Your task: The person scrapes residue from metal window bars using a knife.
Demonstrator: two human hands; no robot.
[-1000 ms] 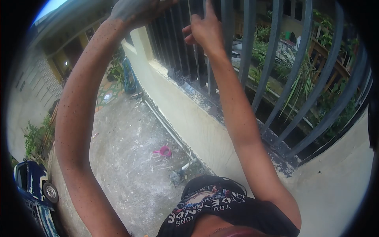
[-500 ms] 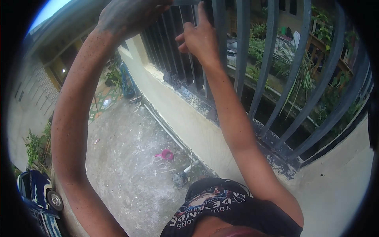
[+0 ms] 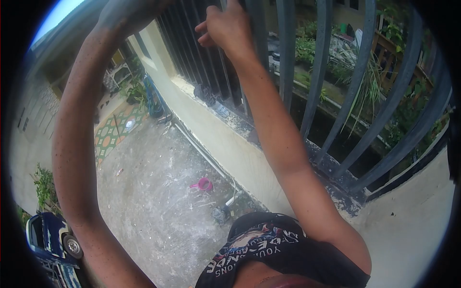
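Note:
My left hand (image 3: 129,15) is raised at the top edge, its back darkened by grey smears. Its fingers run out of the frame, so any hold is hidden. To the right, my right hand (image 3: 227,26) is up against the dark metal fence bars (image 3: 285,57). Two of its fingers show, loosely bent and apart, with nothing visible in them. The upper part of that hand is cut off by the frame. Below the bars runs a low cream wall (image 3: 216,139) with a dark, paint-spotted top.
On the concrete floor (image 3: 153,192) lie a pink dipper (image 3: 204,184) and a crumpled plastic bag (image 3: 221,215). A white pipe (image 3: 201,158) follows the wall's foot. A dark blue vehicle (image 3: 50,235) stands at lower left. Plants (image 3: 360,77) grow behind the fence.
Both hands have shifted left and upward in view. The left fingers, a grey edge beside them and the right index fingertip, seen before, are now out of frame.

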